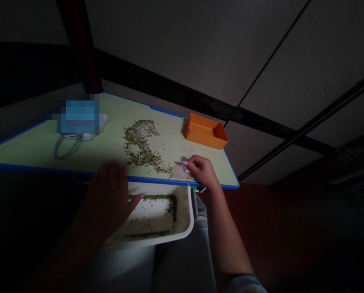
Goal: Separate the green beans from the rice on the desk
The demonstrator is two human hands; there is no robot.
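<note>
My left hand reaches over the near edge of the table, palm down, fingers stretched out and thumb pointing right. Below it sits a white plastic bin, with small green grains gathered along its inner sides and a few scattered on its bottom. A loose heap of green and pale grains spreads across the tabletop in a curved trail. At the trail's right end, my right hand has thumb and forefinger pinched together. Beside them lies a thin pinkish patch; what the fingers hold is too small to tell.
An orange open box stands at the table's back right. Farther left lies a white device with a looped cable, its upper part blurred out. Blue edging runs round the table. Dark cabinet panels rise behind it. The surroundings are dim.
</note>
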